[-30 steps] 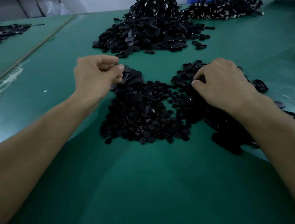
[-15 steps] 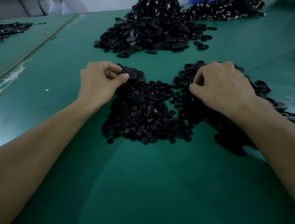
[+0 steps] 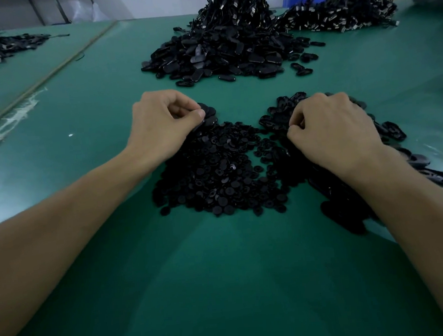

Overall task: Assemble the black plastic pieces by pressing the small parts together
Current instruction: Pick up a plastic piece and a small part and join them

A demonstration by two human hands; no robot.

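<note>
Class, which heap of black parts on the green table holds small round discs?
The near heap between the left hand and right hand; the other heaps hold larger oval pieces or corded parts.

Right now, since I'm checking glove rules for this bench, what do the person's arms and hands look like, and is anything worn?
The left forearm and right forearm are bare, with no sleeve in view. The left hand and right hand wear no gloves; no watch, ring or band shows.
</note>
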